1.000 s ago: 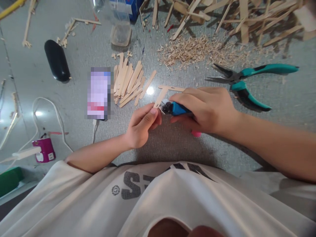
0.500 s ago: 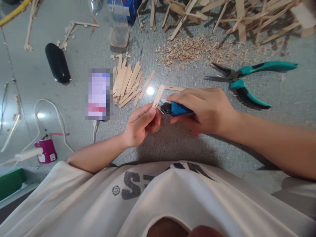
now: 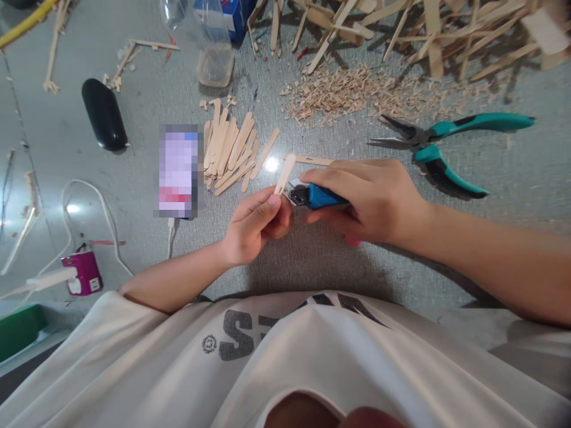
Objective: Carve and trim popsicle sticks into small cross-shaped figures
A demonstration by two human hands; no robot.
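My left hand (image 3: 257,224) pinches a wooden popsicle stick (image 3: 286,171) near its lower end, with the thumb on top. A small notch shows in the stick just above the thumb. My right hand (image 3: 370,199) is closed around a blue and black utility knife (image 3: 323,196). The knife's head is right beside the held stick; whether the blade touches it I cannot tell. Another popsicle stick (image 3: 311,160) with a slot in it lies on the table behind the knife, partly covered by my right hand. Something pink (image 3: 353,240) shows beneath that hand.
A pile of popsicle sticks (image 3: 227,145) lies by a charging phone (image 3: 178,172). Teal-handled needle-nose pliers (image 3: 428,139) rest open at the right. Wood shavings (image 3: 343,92) and more loose sticks (image 3: 432,35) fill the back. At left are a black case (image 3: 104,114) and a purple plug adapter (image 3: 84,273).
Almost nothing differs. Both hands keep their grips and places, and the pliers appear very slightly shifted in the picture.
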